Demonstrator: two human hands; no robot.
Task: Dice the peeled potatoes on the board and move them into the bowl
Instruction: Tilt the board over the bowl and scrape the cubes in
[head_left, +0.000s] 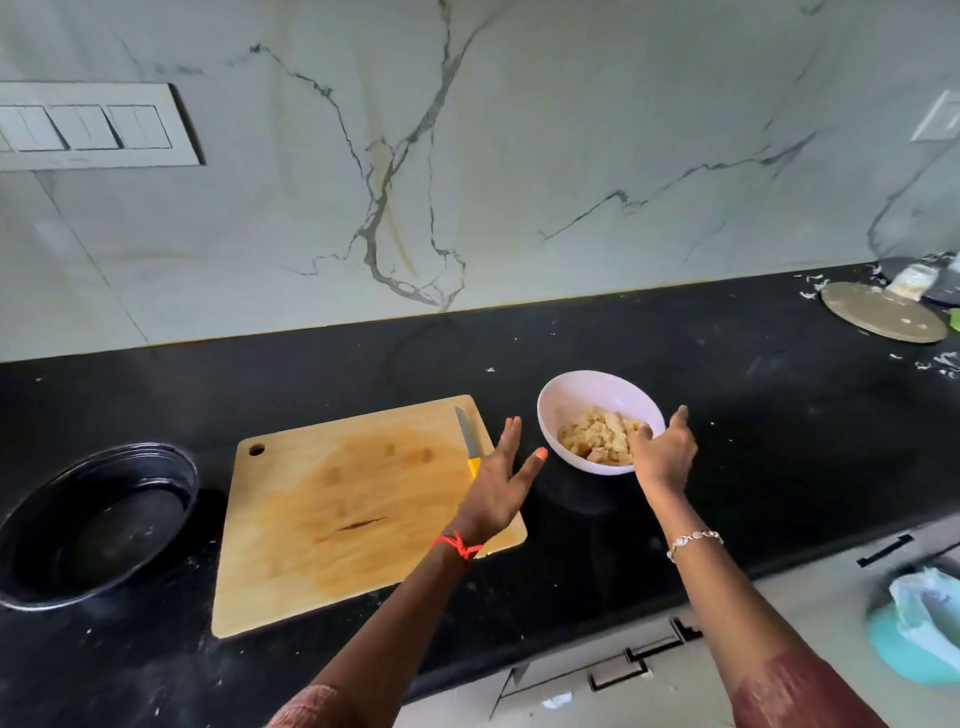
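A white bowl (576, 392) stands on the black counter, holding diced potato pieces (597, 434). My right hand (662, 452) hovers at the bowl's right rim, fingers relaxed and holding nothing. My left hand (498, 480) is open with spread fingers, raised over the right edge of the wooden cutting board (337, 509). The board's surface is wet and bare of potato. A knife (469, 441) with a yellow handle lies along the board's right edge, its handle partly hidden by my left hand.
A black round pan (93, 519) sits left of the board. A round board (883, 318) and scattered scraps lie at the far right of the counter. A teal bin with a plastic bag (919, 623) stands below right, beside drawer handles.
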